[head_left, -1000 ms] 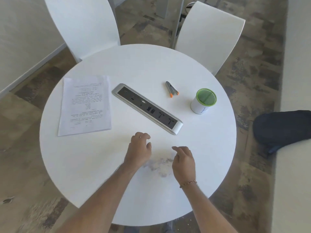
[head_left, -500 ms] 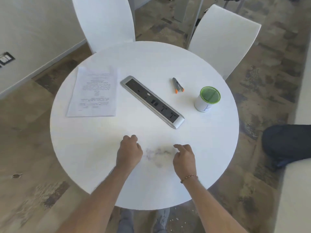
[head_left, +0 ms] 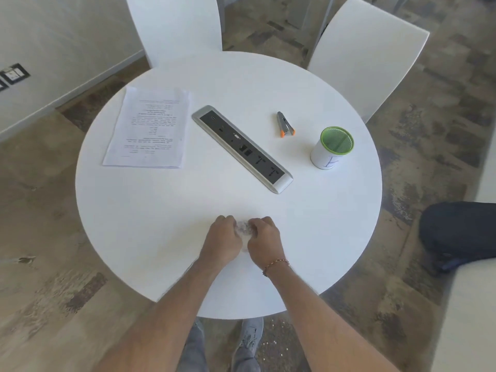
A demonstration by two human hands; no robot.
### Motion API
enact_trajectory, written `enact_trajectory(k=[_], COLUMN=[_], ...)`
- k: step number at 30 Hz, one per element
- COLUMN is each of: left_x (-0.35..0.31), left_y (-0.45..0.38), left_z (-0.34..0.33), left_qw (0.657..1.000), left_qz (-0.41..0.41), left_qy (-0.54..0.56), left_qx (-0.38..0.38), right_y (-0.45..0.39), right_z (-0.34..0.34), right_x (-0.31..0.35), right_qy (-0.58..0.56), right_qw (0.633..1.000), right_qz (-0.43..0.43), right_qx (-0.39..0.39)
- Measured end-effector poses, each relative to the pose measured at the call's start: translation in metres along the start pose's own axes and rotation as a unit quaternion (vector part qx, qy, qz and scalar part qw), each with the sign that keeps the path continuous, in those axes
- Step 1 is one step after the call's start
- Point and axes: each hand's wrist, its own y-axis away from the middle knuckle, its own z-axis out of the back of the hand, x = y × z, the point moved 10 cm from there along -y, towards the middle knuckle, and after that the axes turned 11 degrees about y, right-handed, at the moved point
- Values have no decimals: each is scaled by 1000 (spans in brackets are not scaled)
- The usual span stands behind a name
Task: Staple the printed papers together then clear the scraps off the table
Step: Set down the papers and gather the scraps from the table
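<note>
The printed papers (head_left: 149,127) lie in a neat stack at the far left of the round white table (head_left: 150,216). A grey stapler (head_left: 285,124) with orange tips rests at the far right of the middle. Near the front edge, my left hand (head_left: 222,241) and my right hand (head_left: 264,241) are pressed close together, fingers curled around a small heap of pale paper scraps (head_left: 243,228). Only a little of the heap shows between the knuckles.
A silver power strip (head_left: 241,147) lies diagonally across the table's middle. A white cup with a green rim (head_left: 331,149) stands at the right. Two white chairs (head_left: 174,25) (head_left: 367,55) stand behind the table. A dark bag (head_left: 459,232) lies at the right.
My two hands were apart on either side of the scattered scraps. They have swept inward and now meet, with the scraps bunched between them.
</note>
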Motion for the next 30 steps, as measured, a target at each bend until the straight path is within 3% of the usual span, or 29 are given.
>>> enact_trajectory(k=[2, 6, 11, 15, 23, 30], left_x=[-6, -13, -3, -1, 7, 14], left_y=[2, 7, 9, 10, 10, 7], left_z=[-4, 8, 35, 46, 48, 45], left_qw=[1000, 998, 994, 991, 987, 986], left_qz=[-12, -30, -13, -9, -6, 42], left_qy=[18, 29, 25, 27, 50, 64], left_qx=[3, -36, -108, -134, -154, -151], right_y=[3, 16, 35, 26, -5, -2], right_z=[-1, 14, -8, -15, -10, -14], right_x=[3, -17, -19, -8, 8, 13], right_qy=[-12, -2, -16, -15, -18, 70], right_qw=[1000, 999, 1000, 1000, 999, 996], right_qz=[18, -1, -16, -12, 25, 55], right_qx=[14, -51, 5, -11, -27, 20])
